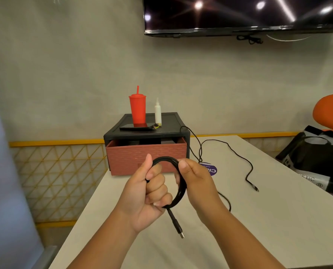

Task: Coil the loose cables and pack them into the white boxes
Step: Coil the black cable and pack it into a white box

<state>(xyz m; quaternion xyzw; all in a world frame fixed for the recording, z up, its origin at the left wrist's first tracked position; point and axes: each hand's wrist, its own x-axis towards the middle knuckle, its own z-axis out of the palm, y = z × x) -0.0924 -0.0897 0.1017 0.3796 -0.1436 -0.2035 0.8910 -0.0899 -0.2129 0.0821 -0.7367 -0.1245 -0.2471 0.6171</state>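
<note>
The person holds a coiled black cable (181,193) in both hands above the near middle of the table (258,220). The left hand (148,193) grips the coil's left side, fingers curled round the strands and thumb raised. The right hand (195,181) pinches the coil's right side, with the thumb on top. The two hands are close together, joined by the loop. One end of the cable hangs below the coil and finishes in a USB plug (181,232).

A second, loose cable (251,167) lies on the table. It runs from the right side of a drawer unit (146,154) at the far edge and winds toward the right edge. The unit's reddish drawer stands partly open. On top of the unit are a red cup (137,111) with a straw, a white bottle (158,114) just beside it, and a phone (134,126) lying flat. A purple sticker (210,169) shows on the table behind the right hand.
</note>
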